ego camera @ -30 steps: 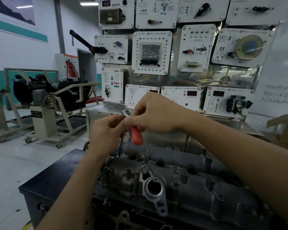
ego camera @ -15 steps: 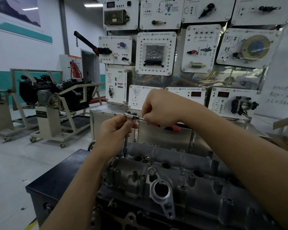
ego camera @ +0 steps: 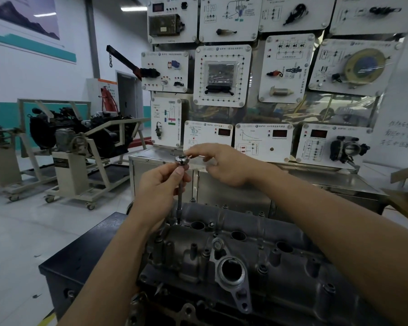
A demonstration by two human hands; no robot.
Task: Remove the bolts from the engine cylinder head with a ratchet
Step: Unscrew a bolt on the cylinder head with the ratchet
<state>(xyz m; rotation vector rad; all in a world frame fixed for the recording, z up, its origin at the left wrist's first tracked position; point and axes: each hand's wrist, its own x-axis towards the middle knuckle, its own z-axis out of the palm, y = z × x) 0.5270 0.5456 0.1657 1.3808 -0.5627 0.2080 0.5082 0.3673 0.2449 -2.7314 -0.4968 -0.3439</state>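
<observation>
The grey engine cylinder head (ego camera: 257,252) lies across the lower middle of the view on a black stand (ego camera: 80,260). A ratchet head (ego camera: 181,160) tops a thin extension bar (ego camera: 179,198) that stands upright on a bolt (ego camera: 179,222) at the head's far left corner. My left hand (ego camera: 159,189) pinches the bar just under the ratchet head, thumb against it. My right hand (ego camera: 222,165) reaches in from the right, its fingers loosely round the blurred ratchet handle beside the ratchet head. The red grip is hidden behind that hand.
A steel cabinet (ego camera: 233,191) stands right behind the cylinder head, with a wall of white training panels (ego camera: 222,74) above it. Engines on wheeled stands (ego camera: 80,142) sit on the floor at the left. Several more bolts (ego camera: 218,243) stick up along the cylinder head.
The ratchet handle has swung from pointing towards me round to the right and back, and the red grip has gone out of sight. My right hand followed it. The left hand kept hold of the bar.
</observation>
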